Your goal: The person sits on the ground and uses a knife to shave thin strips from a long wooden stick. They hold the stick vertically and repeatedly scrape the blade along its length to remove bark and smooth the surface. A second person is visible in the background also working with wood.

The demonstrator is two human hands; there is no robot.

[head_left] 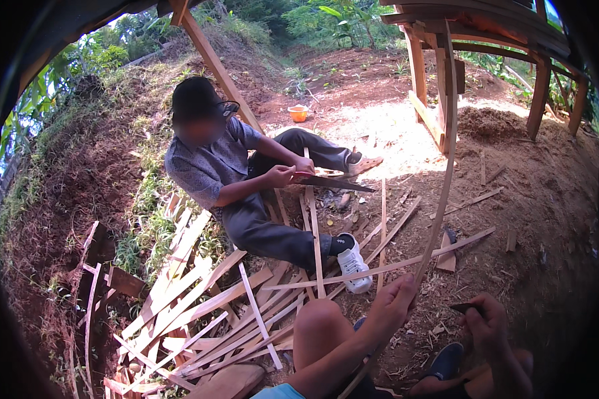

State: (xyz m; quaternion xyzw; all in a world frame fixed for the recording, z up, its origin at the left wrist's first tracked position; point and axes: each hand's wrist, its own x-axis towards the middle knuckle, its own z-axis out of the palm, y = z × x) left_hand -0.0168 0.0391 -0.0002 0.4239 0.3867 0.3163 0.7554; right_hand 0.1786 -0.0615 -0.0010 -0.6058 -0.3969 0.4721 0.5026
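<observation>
My left hand [394, 307] is closed around a long, thin wooden strip [450, 149], which rises far above the hand and bows slightly. The strip's lower end runs down beside my left forearm to the bottom edge. At the lower right, my right hand [489, 327] grips a small dark pointed blade [466, 308], its tip toward the strip but apart from it. The blade's handle is hidden in my fingers.
Opposite me a person [209, 159] sits on the ground with a handsaw [336, 183]. Many wooden slats [256, 312] lie heaped at left and centre. A wooden frame structure [439, 86] stands at the far right, an orange bowl [298, 113] at the back.
</observation>
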